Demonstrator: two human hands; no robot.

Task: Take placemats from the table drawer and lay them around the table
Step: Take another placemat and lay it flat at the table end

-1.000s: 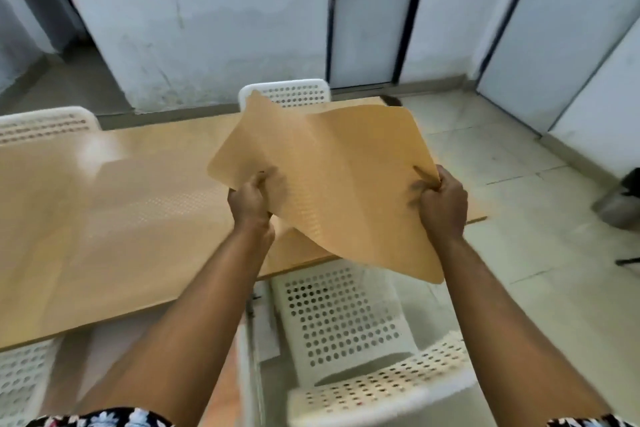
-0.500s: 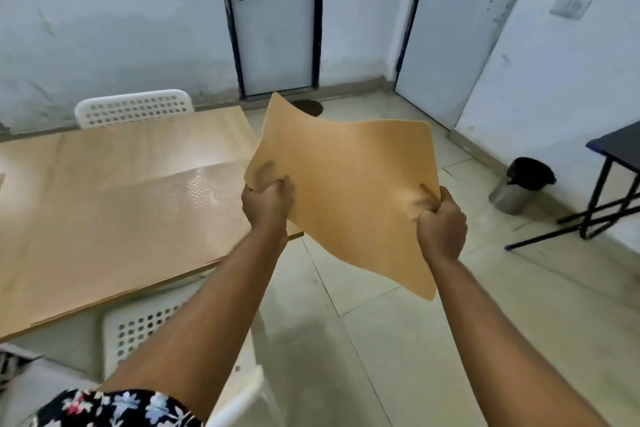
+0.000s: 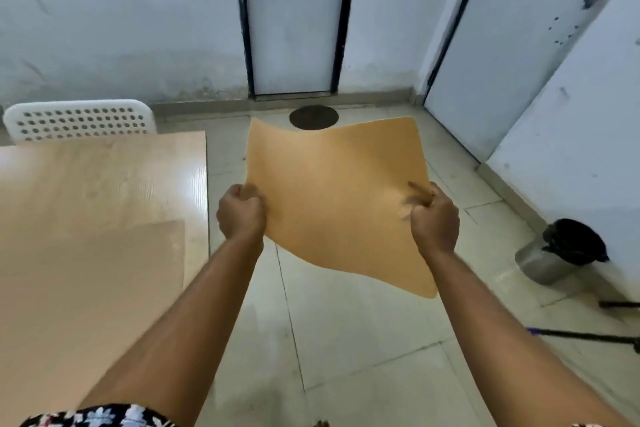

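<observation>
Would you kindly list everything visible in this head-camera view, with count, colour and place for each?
Held placemat: one, tan, in the air over the floor, right of the table.
Laid placemat: one, tan, flat on the table's near part.
Table: one, light wood, left.
Chair: one, white perforated, at the table's far end.
Doors: two, white with dark frames, back wall and right.
Floor drain cover: one, dark, round, before the middle door.
Bin: one, metal with black liner, right.
Left hand: grip on the mat's left edge.
Right hand: grip on its right edge.

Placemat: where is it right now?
Head view, centre: the placemat is held by left hand and right hand above the floor, right of the table.
</observation>
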